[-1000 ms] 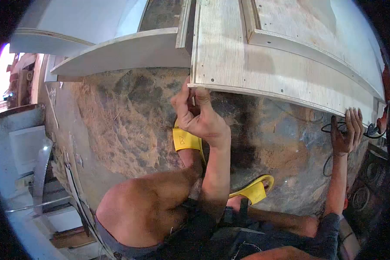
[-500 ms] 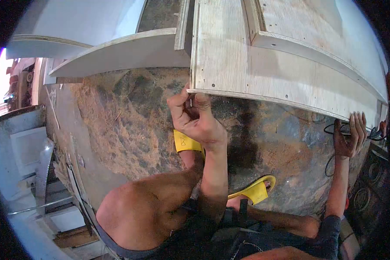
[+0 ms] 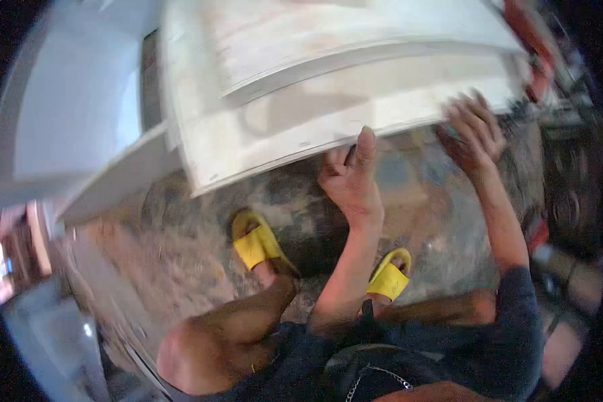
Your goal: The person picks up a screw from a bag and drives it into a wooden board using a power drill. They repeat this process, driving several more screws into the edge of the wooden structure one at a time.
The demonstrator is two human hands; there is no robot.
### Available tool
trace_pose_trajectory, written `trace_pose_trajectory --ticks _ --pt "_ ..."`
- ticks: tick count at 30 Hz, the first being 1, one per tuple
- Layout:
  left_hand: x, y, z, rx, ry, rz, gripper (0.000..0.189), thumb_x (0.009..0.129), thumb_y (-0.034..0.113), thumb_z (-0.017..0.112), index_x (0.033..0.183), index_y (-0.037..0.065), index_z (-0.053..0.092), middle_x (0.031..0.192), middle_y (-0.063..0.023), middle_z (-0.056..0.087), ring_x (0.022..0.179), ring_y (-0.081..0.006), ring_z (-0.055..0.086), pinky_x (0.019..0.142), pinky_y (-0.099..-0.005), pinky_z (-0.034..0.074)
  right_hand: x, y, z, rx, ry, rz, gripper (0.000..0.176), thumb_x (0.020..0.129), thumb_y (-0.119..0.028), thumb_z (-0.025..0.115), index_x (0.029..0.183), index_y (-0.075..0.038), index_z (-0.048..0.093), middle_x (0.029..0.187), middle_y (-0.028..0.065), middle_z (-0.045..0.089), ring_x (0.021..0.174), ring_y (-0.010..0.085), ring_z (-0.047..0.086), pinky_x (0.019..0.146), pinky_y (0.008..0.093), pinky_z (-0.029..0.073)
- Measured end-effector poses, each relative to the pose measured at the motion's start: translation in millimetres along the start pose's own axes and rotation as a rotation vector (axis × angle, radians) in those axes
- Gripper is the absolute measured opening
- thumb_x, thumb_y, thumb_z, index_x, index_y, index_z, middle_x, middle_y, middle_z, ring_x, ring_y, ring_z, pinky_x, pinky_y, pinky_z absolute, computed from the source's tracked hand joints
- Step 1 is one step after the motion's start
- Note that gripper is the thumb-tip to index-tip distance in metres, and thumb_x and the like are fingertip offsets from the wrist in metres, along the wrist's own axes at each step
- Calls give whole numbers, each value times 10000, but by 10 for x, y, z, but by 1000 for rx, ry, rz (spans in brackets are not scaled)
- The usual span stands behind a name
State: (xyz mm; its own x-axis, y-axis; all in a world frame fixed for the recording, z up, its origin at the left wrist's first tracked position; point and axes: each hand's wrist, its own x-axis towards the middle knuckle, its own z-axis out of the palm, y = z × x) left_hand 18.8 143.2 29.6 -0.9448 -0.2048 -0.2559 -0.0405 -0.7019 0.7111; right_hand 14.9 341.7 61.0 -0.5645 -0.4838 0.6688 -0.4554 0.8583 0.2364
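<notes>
A pale plywood frame (image 3: pixel 275 144), built of joined boards, fills the upper middle and is blurred by motion. My left hand (image 3: pixel 352 179) is at its near edge, thumb up against the edge and fingers curled underneath. Farther right, my right hand (image 3: pixel 474 136) rests at the same edge, its fingers stretched out and somewhat spread over the board. The undersides of both grips are hidden.
Stained concrete floor (image 3: pixel 181 248) lies below the frame, where my feet stand in yellow slides (image 3: pixel 258 246). A curved-edge white panel (image 3: pixel 124 174) adjoins the frame at left. Board offcuts (image 3: pixel 63 335) lie lower left; a red object (image 3: pixel 536 60) is upper right.
The view has swung, and the frame now slants upward to the right. My left hand has moved right along the edge, closer to my right hand. My left foot has shifted.
</notes>
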Motion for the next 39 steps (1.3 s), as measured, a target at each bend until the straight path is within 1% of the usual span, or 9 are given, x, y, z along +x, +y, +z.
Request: trace_pose_trajectory --ticks 11,13,21,23,26,29,31,35,39 --pt "-242 -236 524 -92 -19 -166 326 802 172 651 1050 14 511 1055 -101 556 919 -179 556 765 -321 474 9 -58 -33 -35 144 30 192 689 -117 689 869 -64 649 928 70 631 877 238 603 869 452 473" --pt "-237 -208 553 -86 -41 -130 478 837 119 594 1239 14 359 1169 -153 510 1039 -224 520 849 -358 461 28 -48 -23 -44 120 16 185 684 -109 689 857 -61 644 931 74 629 874 248 600 867 468 471" --pt "-279 -41 726 -61 109 -256 409 838 90 587 1205 23 420 1161 -150 520 996 -227 545 821 -361 473 230 -67 -311 35 -55 138 313 674 -146 689 977 -103 623 1011 63 606 934 241 587 928 455 429" --pt "-280 -40 753 -126 128 -215 425 822 68 604 1202 17 421 1124 -133 535 991 -222 542 810 -355 485 468 41 -561 136 -217 46 376 658 -157 711 1014 -98 607 1046 80 599 952 251 585 921 452 434" --pt "-241 -63 734 -175 136 -270 434 803 44 622 1189 10 426 1101 -127 536 987 -223 539 820 -379 494 1345 210 -634 105 13 362 344 716 -68 668 1049 -69 584 1019 125 607 936 256 603 813 357 483" --pt "-233 -64 739 -164 173 -332 445 801 48 626 1189 3 411 1137 -142 513 1007 -237 531 847 -423 487 2527 514 -194 539 186 335 185 810 -43 561 988 -10 597 923 119 639 825 217 634 745 304 508" --pt "-242 12 826 -106 265 -370 468 799 66 634 1193 -1 391 1165 -165 491 1024 -254 526 866 -429 479 3130 757 314 648 -82 298 196 763 -81 575 947 -52 634 889 114 654 795 250 630 718 331 505" --pt "-244 1 811 -106 191 -285 492 796 85 643 1199 2 374 1171 -182 475 1042 -269 515 880 -431 472 3495 808 813 285 -723 402 201 692 -43 584 879 -26 656 862 127 656 776 252 622 677 324 487" --pt "-262 -78 821 -81 188 -280 483 826 112 605 1219 4 344 1146 -198 499 1063 -284 510 881 -418 470 3470 725 935 200 -780 413 216 670 -60 599 872 -66 675 857 129 655 766 260 623 673 337 489"
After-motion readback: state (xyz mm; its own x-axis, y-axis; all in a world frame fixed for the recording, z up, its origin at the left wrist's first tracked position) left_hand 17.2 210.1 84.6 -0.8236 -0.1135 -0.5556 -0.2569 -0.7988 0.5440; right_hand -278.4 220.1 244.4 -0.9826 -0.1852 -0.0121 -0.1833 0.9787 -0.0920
